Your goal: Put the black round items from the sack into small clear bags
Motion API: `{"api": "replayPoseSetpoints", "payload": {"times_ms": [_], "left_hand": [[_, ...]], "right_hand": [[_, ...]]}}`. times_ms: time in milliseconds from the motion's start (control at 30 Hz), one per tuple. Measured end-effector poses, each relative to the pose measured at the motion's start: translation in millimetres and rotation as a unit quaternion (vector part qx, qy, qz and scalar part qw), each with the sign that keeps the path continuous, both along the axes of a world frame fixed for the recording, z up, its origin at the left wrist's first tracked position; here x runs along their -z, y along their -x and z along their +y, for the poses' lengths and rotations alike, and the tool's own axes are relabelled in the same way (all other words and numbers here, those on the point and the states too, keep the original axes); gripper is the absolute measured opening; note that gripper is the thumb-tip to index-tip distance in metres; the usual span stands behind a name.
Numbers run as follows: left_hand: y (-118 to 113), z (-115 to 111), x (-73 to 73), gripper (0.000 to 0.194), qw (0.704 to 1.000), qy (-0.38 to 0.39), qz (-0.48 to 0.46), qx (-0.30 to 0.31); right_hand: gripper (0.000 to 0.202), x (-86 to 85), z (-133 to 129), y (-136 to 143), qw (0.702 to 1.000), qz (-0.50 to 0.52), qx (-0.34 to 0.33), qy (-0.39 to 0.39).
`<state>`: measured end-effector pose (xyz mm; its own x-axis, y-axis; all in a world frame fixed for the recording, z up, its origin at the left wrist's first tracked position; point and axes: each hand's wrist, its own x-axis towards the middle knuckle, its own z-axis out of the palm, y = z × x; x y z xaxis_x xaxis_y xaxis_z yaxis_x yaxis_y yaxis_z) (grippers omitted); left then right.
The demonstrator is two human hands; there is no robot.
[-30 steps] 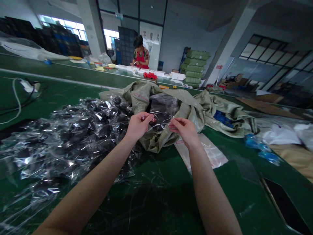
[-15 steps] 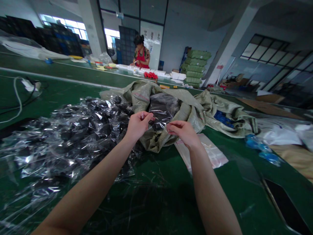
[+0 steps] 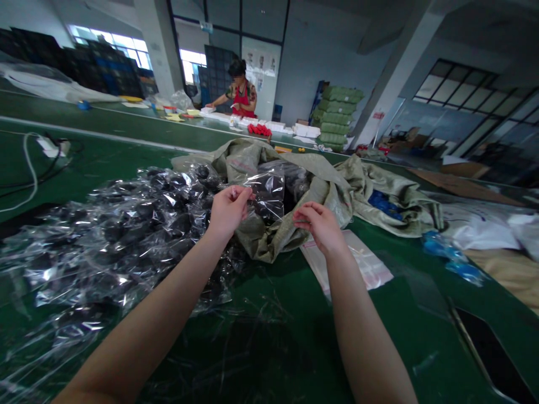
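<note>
My left hand pinches the upper left edge of a clear plastic bag with something dark inside. The bag hangs in front of the mouth of a grey-green woven sack. More dark stuff shows inside that sack, partly hidden by the bag. To the right of the bag, my right hand has its fingers loosely curled and apart, with nothing visible between them. Beside my left forearm lies a large heap of clear bags with dark items. A stack of flat clear bags lies under my right wrist.
A phone rests at the lower right of the green table. Behind it are blue wrapped pieces and another woven sack. A cable lies at left. A co-worker in a red apron stands across the table.
My right hand has let go of the bag's edge. My left hand has drawn slightly left with the bag, which now faces me. The co-worker has stretched an arm to the left.
</note>
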<state>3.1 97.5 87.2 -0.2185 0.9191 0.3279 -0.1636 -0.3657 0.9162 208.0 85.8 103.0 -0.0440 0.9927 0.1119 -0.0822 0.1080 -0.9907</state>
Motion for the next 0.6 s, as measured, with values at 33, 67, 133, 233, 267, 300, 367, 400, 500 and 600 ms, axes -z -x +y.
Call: {"api": "replayPoseSetpoints", "payload": {"times_ms": [33, 67, 133, 233, 267, 300, 367, 400, 500, 600], "left_hand": [[-1, 0, 0.5, 0.022, 1.000, -0.002, 0.008, 0.000], [-3, -1, 1.5, 0.022, 1.000, -0.004, 0.017, 0.000], [-7, -3, 4.4, 0.022, 0.999, -0.007, 0.040, 0.003], [-13, -4, 7.8, 0.022, 0.998, -0.015, 0.066, 0.018], [-14, -5, 8.2, 0.022, 0.997, -0.017, 0.066, 0.026], [-13, -5, 8.3, 0.022, 0.997, -0.019, 0.065, 0.038], [-11, -4, 7.8, 0.023, 0.996, -0.021, 0.066, 0.056], [-9, -3, 7.5, 0.023, 0.996, -0.020, 0.071, 0.059], [-4, -1, 7.3, 0.024, 0.994, -0.013, 0.091, 0.054], [-3, -1, 7.4, 0.024, 0.993, -0.006, 0.096, 0.061]], "right_hand": [[0.022, 0.2, 0, 2, 1.000, -0.003, -0.005, -0.003], [0.025, 0.8, -1, 4, 1.000, -0.003, -0.006, -0.012], [0.028, 3.2, -2, 11, 0.999, 0.002, 0.002, -0.039], [0.025, 8.6, -2, 19, 0.996, 0.013, 0.035, -0.083], [0.024, 10.4, -1, 20, 0.995, 0.017, 0.047, -0.090], [0.022, 11.8, 0, 21, 0.994, 0.020, 0.057, -0.094], [0.022, 13.5, 2, 18, 0.993, 0.028, 0.065, -0.090], [0.022, 13.7, 2, 17, 0.994, 0.031, 0.064, -0.086], [0.024, 12.7, 3, 13, 0.996, 0.041, 0.050, -0.069], [0.027, 12.3, 4, 13, 0.997, 0.048, 0.033, -0.058]]}}
